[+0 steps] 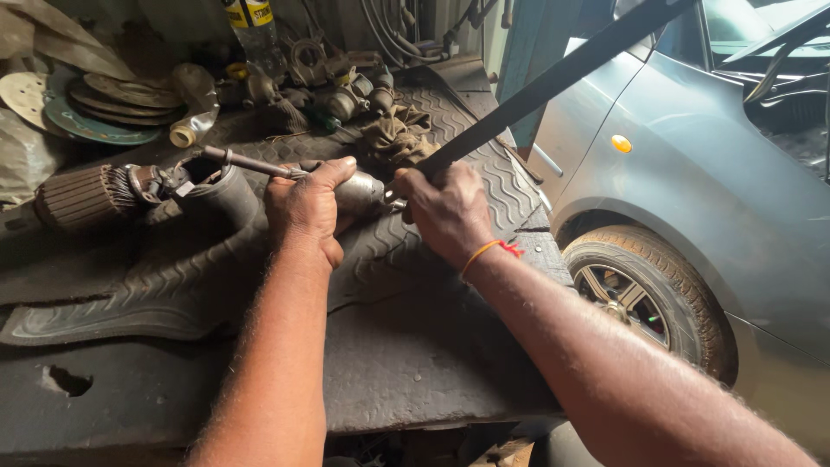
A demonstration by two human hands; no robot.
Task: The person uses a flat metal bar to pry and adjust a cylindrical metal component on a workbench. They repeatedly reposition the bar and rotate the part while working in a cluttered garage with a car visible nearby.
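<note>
Grimy rubber matting covers the worktop (415,363), a grey car (692,173) alongside. Left hand (304,207) is clamped round a metal joint housing (359,192) lying there; right hand (445,209) is fisted on a long flat bar (553,82) levering at it. Prying seems underway; steady pressure looks needed.

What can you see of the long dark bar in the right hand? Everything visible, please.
The long dark bar is a flat, straight strip, black and dull, metal by its look. It runs diagonally from the right hand up and to the right, out of the top of the picture in front of the grey car. The right hand's grip closes round its lower end, beside the greasy metal shaft part that the left hand holds on the rubber mat. Whether bar and part touch is hidden.
</note>
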